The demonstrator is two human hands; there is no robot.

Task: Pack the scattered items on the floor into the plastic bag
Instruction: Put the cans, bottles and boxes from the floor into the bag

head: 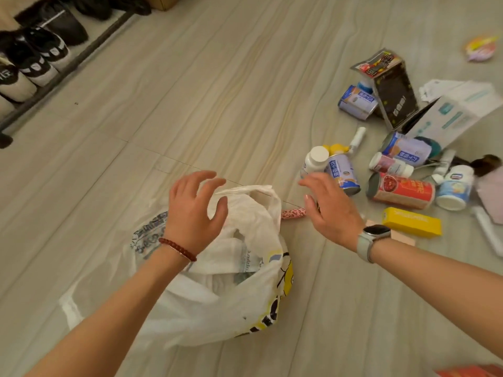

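A white plastic bag [217, 295] with yellow and black print lies crumpled on the floor in front of me. My left hand [194, 210] hovers over the bag's top, fingers spread, holding nothing. My right hand [330, 208] is open to the right of the bag, above a pink spotted tube [292, 213]. Scattered items lie further right: a white pill bottle [315, 159], a blue-white can [344, 174], a red can [402, 190], a yellow box [412, 222], a white jar [454, 190], another blue can [407, 149].
A dark snack bag [392, 93], a white carton [451, 115] and papers [441, 88] lie at the back right. A shoe rack [35, 58] with black shoes stands at the far left. A colourful packet [480, 47] sits top right. Something red [468, 372] shows at the bottom right.
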